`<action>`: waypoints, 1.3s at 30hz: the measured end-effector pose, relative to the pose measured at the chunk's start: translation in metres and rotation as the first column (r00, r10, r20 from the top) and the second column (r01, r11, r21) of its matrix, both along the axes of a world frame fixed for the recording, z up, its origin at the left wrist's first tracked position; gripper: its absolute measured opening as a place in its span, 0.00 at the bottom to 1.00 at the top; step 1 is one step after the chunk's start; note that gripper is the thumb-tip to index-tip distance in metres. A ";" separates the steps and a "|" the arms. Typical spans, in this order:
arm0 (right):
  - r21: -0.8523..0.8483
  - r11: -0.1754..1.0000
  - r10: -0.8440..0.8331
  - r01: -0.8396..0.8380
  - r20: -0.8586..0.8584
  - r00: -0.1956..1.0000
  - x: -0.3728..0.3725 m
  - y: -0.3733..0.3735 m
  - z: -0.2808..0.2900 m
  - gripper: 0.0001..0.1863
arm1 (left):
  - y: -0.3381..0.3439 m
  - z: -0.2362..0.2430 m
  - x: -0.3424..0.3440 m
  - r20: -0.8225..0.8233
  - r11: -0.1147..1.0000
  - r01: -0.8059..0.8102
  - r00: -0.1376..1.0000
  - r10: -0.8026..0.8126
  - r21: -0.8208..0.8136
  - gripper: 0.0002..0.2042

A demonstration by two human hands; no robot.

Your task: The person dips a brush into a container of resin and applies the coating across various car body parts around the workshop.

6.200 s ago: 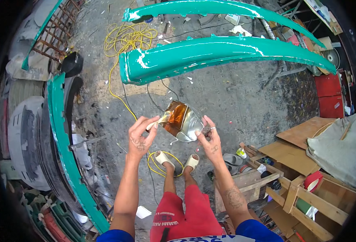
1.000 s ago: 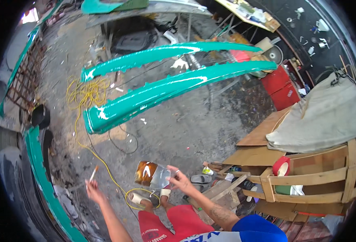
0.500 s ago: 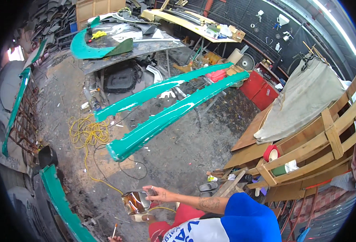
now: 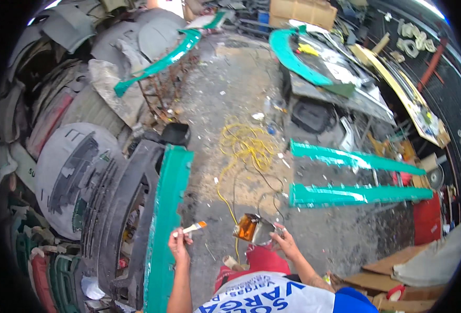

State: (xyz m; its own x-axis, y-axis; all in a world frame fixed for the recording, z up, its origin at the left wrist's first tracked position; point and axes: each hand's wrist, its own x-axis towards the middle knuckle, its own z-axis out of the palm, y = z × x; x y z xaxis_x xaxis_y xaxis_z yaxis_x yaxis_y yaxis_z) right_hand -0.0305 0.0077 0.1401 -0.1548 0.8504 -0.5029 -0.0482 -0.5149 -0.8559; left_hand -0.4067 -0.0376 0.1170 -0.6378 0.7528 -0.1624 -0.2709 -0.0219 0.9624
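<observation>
My left hand is closed round the pale handle of a paintbrush, whose orange bristles point to the right. My right hand grips the right side of a shiny, open-topped square metal can. Amber-brown liquid shows inside the tilted can, held in front of my red shorts. Just beside my left hand stands a long glossy green panel with a jagged right edge, leaning along a dark car bumper.
Two long green strips lie on stands at the right. A tangled yellow cord spreads over the floor ahead. Stacked bumpers and grey panels crowd the left side. A work table holds a curved green piece at the far right.
The view has swung left, bringing the stacked bumpers and near green panel into view. My left hand has come up from the lower edge with the paintbrush. The can stays in my right hand.
</observation>
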 end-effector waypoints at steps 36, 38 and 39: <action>0.119 0.989 -0.085 0.084 -0.003 0.996 -0.148 0.808 -0.005 0.29 | 0.789 0.028 -0.177 0.184 0.993 0.036 0.981 -0.056 0.110 0.14; 0.235 0.971 -0.080 0.045 0.142 0.987 -0.174 0.850 0.012 0.30 | 0.845 0.049 -0.204 0.075 0.980 0.122 0.988 -0.135 0.156 0.14; 0.197 0.980 -0.030 0.003 0.133 0.991 -0.185 0.876 0.017 0.31 | 0.871 0.054 -0.219 0.062 0.977 0.138 0.987 -0.150 0.164 0.14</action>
State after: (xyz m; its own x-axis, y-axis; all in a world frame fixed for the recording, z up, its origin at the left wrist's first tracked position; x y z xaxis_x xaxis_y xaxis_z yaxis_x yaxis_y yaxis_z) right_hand -0.2160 0.8842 0.1574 -0.0822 0.9364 -0.3411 0.0672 -0.3363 -0.9394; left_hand -0.6257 0.8335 0.1705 -0.5116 0.8559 -0.0759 -0.3527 -0.1287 0.9268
